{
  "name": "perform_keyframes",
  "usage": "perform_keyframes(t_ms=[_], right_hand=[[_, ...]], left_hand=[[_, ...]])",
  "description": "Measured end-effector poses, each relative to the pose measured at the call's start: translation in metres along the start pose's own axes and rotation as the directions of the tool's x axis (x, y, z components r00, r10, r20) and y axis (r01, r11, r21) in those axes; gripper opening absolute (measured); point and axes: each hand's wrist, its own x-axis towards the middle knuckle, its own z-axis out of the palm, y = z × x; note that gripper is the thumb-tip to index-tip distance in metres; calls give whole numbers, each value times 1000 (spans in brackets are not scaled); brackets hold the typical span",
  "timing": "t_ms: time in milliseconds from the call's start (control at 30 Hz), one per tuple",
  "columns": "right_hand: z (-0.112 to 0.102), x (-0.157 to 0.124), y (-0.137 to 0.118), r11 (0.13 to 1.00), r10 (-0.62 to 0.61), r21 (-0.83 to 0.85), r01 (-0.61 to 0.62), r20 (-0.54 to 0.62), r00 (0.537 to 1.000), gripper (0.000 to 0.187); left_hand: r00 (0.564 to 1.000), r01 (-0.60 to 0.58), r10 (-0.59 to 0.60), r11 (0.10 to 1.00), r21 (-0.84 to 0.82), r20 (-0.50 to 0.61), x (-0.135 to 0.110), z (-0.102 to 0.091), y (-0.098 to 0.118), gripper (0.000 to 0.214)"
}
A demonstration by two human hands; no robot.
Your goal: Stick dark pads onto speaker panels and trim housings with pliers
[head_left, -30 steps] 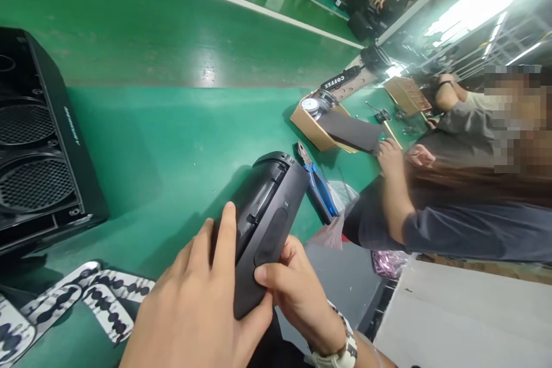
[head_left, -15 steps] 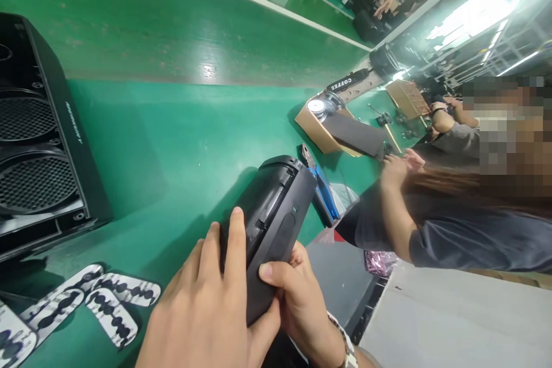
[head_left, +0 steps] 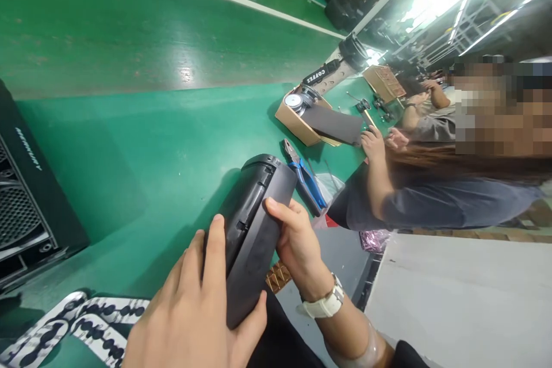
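Observation:
A black, rounded speaker housing (head_left: 254,230) is held tilted above the green tabletop, its far end pointing up and away. Along its side runs a smooth, flat panel, with a slot and small notches at the seam beside it. My left hand (head_left: 194,305) wraps the near end, fingers over the curved side and thumb along the panel's lower edge. My right hand (head_left: 299,241), with a white watch on the wrist, grips the panel side farther up, thumb pressed on the panel near the far end. The fingers behind the housing are partly hidden.
Blue-handled pliers (head_left: 306,178) lie just beyond the housing. Past them stands a cardboard box (head_left: 297,123) with speaker parts. A large black speaker cabinet (head_left: 38,201) is at left, above white patterned strips (head_left: 99,333). A co-worker's arm (head_left: 377,172) reaches in from the right.
My right hand has slid up the panel toward the far end, covering where a small oval and port showed. My left hand keeps its hold. The view has shifted right.

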Motion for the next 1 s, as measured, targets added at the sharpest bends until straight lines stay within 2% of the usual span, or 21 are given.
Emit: perform_keyframes(t_ms=[100,167,233,300,367,467,567,633,700,767,867,933,1000], right_hand=[[8,-9,6,999,1,44,-1,-5,1000,28],[13,-24,14,991,92,93,-96,49,995,32],[17,-42,21,965,215,120,-234,153,965,42],[18,-54,23,954,253,105,-279,215,943,48],[16,-54,20,971,219,50,-235,222,950,50],[13,-33,8,990,140,-43,-135,185,973,53],[12,-3,-4,999,48,-3,-48,106,993,58],[14,6,-8,999,7,49,-11,79,997,59],[18,1,-5,997,-12,79,8,54,998,54],[20,-17,3,997,8,82,-13,57,998,48],[20,-42,15,993,86,65,-98,161,983,48],[20,-43,18,994,87,43,-99,220,972,50],[22,-30,12,997,64,36,-73,210,976,44]], left_hand=[[999,27,-26,997,-67,26,2,4,-7,69],[998,21,-15,994,-108,56,3,6,-12,71],[997,12,-2,991,-132,79,3,6,-15,72],[996,15,-3,991,-135,86,2,6,-16,72],[996,39,-28,990,-133,86,1,5,-14,71],[991,96,-82,985,-142,101,1,3,-11,70],[976,160,-132,975,-157,176,4,-2,-9,73],[961,197,-155,965,-173,230,7,-7,-10,71],[948,223,-162,952,-211,274,9,-11,-11,69],[943,238,-164,941,-242,290,11,-14,-12,70],[937,265,-188,933,-245,296,12,-16,-9,71],[932,288,-213,926,-242,294,12,-17,-6,70],[923,325,-249,912,-250,293,14,-23,-5,70]])
